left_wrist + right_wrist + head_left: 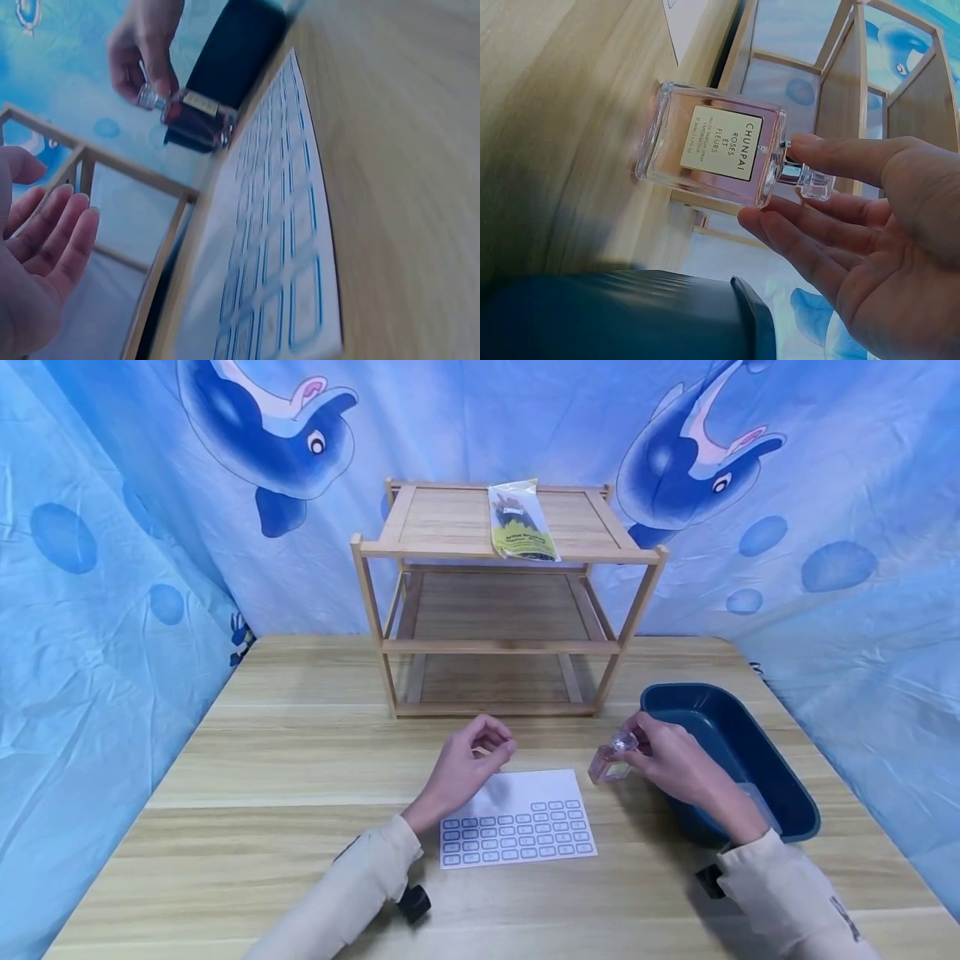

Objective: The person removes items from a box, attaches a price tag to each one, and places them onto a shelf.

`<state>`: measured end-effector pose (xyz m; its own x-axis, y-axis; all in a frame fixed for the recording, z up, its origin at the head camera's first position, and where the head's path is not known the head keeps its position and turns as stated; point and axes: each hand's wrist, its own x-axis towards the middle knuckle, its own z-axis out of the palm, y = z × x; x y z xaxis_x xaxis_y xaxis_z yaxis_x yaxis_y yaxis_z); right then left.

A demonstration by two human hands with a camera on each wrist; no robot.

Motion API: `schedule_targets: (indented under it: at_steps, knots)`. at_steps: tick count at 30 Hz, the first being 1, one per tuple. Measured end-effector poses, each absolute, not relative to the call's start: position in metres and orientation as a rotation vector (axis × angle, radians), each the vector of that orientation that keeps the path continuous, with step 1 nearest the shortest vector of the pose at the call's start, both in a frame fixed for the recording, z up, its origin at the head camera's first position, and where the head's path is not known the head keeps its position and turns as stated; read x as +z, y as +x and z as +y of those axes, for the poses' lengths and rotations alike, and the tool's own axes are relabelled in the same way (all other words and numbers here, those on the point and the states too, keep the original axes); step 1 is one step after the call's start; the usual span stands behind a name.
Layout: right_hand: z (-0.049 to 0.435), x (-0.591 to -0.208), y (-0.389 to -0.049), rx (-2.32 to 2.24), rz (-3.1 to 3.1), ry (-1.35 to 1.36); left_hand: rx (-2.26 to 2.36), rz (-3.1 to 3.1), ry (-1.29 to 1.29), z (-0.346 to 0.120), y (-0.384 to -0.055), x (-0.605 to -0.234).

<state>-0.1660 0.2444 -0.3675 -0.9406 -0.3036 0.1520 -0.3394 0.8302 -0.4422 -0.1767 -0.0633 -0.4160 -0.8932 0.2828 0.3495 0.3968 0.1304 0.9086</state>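
My right hand (678,764) pinches a square glass perfume bottle (609,763) near its clear cap, thumb on one side and fingertips on the other. In the right wrist view the perfume bottle (712,146) shows pinkish liquid and a cream label reading "CHUNPAI ROSES ET FLEURS". Its base is at or just over the tabletop; I cannot tell whether they touch. My left hand (465,768), loosely curled and holding nothing, hovers by the upper left of a white sheet (540,783) printed with rows of small blue-outlined boxes.
Right of the bottle stands a dark blue tub (783,768), partly behind my right forearm, with something clear inside. A three-tier wooden rack (502,646) is at the back of the table, carrying a yellow-and-white packet (521,522) on top. Blue printed curtains surround the table.
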Motion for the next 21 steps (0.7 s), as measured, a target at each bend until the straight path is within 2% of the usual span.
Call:
schedule_targets:
  at_steps: [8, 21]
  knots:
    - [0.244, -0.369, -0.166, 0.729, -2.952, 0.489, -1.607, -2.426, -0.717, -0.084, -0.179, -0.423]
    - [0.244, -0.364, -0.162, 0.721, -2.975, 0.433, -1.448, -2.569, -0.671, -0.105, -0.182, -0.429]
